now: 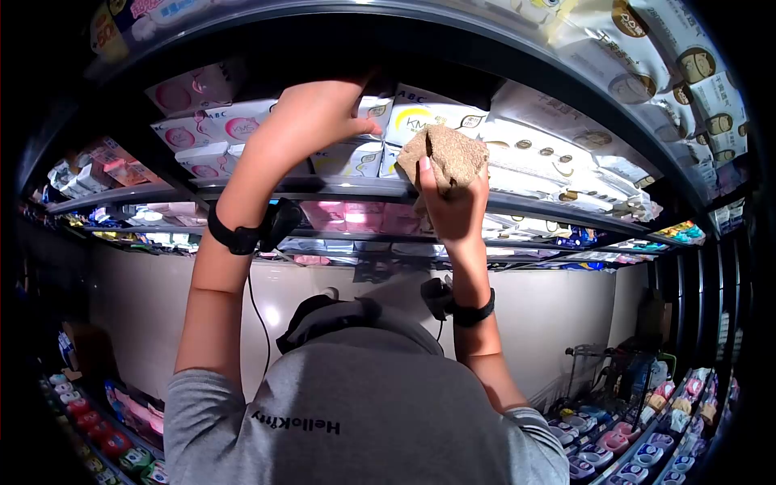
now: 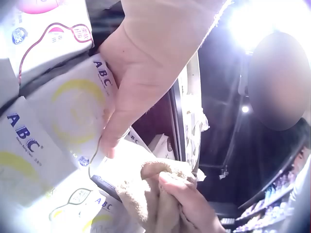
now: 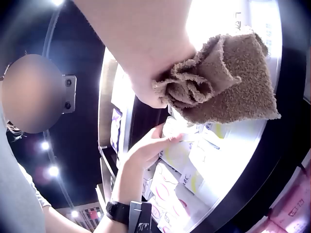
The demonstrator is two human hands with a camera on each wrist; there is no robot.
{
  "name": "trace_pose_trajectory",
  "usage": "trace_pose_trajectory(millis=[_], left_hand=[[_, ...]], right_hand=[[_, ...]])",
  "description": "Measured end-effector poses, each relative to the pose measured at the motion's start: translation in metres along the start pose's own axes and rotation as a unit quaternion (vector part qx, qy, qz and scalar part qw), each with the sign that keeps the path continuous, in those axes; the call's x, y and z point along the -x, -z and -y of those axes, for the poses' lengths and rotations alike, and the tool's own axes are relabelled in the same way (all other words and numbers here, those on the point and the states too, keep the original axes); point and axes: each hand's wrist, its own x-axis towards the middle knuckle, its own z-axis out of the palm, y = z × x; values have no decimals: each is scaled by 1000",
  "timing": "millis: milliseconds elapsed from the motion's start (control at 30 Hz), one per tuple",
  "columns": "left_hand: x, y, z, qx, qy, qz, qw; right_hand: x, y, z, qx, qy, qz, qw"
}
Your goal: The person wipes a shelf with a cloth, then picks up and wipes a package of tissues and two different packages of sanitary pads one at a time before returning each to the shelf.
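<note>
My left hand [image 1: 319, 120] reaches into the shelf among white ABC packs with yellow rings. In the left wrist view, its thumb lies along the edge of one white pack [image 2: 77, 104], and the fingers are hidden behind that pack's upper side. The right hand [image 1: 457, 212] grips a crumpled brown cloth [image 1: 453, 153] in front of the shelf, thumb pressed into a fold. From the right wrist view, the cloth [image 3: 238, 80] bunches at the hand and a flat square flap spreads outward.
The shelf's front edge [image 1: 356, 187] runs just below both hands. Pink-ringed packs [image 1: 210, 125] stand to the left and rows of white packets [image 1: 550, 162] to the right. An upper shelf edge [image 1: 323, 20] crosses overhead. Lower down are pink packs [image 1: 364, 217].
</note>
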Motion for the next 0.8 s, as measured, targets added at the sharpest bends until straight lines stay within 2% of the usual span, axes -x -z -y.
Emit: trace_pose_trajectory(millis=[33, 100, 167, 200, 233, 333, 400, 433, 500, 533, 567, 633, 667, 767, 800], left_hand=[[5, 2, -3, 14, -18, -38, 999], [8, 12, -9, 38, -12, -17, 999], [9, 8, -3, 44, -40, -39, 998], [11, 17, -7, 28, -28, -6, 999], [14, 15, -7, 53, -87, -80, 992], [26, 22, -6, 30, -115, -80, 990], [37, 29, -11, 57, -166, -127, 976], [40, 32, -9, 104, -165, -80, 978], [38, 26, -4, 243, -199, -63, 947], [36, 24, -3, 302, -175, -30, 937], [34, 22, -1, 302, -176, -29, 936], [25, 17, 3, 313, -175, 65, 931], [22, 15, 3, 332, -154, 107, 924], [28, 9, -4, 348, -187, 87, 915], [30, 6, -4, 348, -181, 101, 914]], right_hand=[[2, 2, -1, 12, -8, 15, 1000], [6, 0, -6, -36, -29, -10, 999], [12, 1, -12, -65, -99, 8, 993], [13, 3, -8, -84, -114, 7, 990], [12, 6, -9, -71, -104, 15, 992], [10, 13, 4, -106, -154, 17, 982], [12, 17, 7, -164, -263, 24, 951], [13, 16, 5, -164, -263, 21, 950], [16, 15, -3, -81, -124, -89, 985], [16, 20, -8, 8, -59, -72, 996], [17, 21, -7, 9, -60, -73, 995], [14, 21, -1, 27, -49, -68, 996], [16, 18, 0, -48, -84, -73, 993], [18, 12, -3, -75, -71, -37, 994], [18, 9, -1, -107, -84, -53, 989]])
